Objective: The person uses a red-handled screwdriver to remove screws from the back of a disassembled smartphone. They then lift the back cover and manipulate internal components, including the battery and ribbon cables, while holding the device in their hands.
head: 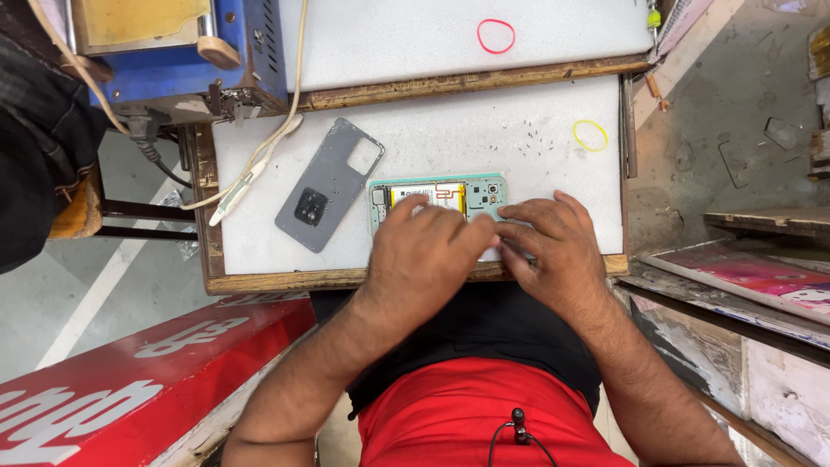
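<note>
A white-padded work surface [450,138] with a worn wooden edge fills the middle of the view, seen from above. At its 10 o'clock sits a blue machine [181,60], cut off by the top edge, with a cream cable [259,156] trailing down from it. Both of the person's hands meet at the surface's near edge, around 6 o'clock. The left hand [424,255] lies palm down over an opened phone [437,197], its fingers curled on the phone's lower half; the right hand [553,246] rests just beside it, fingers pressed to the phone's right end. Whether either hand pinches a part is hidden. Only the phone's top strip shows: a mint-green frame and a yellow patch. At the phone's 9 o'clock lies its grey back cover [328,184], apart. A yellow rubber band [590,136] lies at 2 o'clock, a red rubber band [495,36] at 12, and tiny dark screws [536,138], hard to make out, are scattered between.
</note>
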